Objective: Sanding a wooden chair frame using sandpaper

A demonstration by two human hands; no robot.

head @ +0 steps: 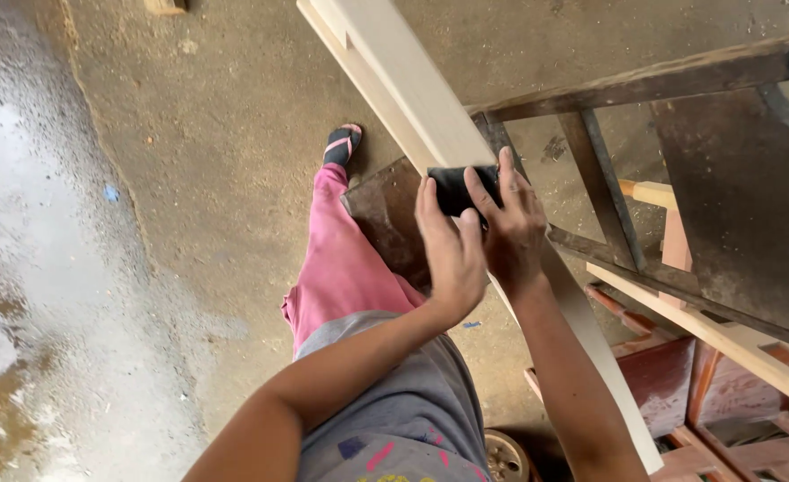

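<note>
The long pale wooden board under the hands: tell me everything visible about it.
The pale wooden board is long, narrow and light, looking like bare unfinished wood with a stepped edge along its left side. It runs diagonally from the top centre down to the lower right, resting across a dark wooden frame. Both hands, the left hand and the right hand, press a small black block against its upper face about midway along.

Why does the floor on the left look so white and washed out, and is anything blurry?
In the head view, the wet floor reflects bright daylight as glare, hiding its detail; the left hand and right hand on the dark block look slightly soft, while the pale plank stays evenly lit.
</note>
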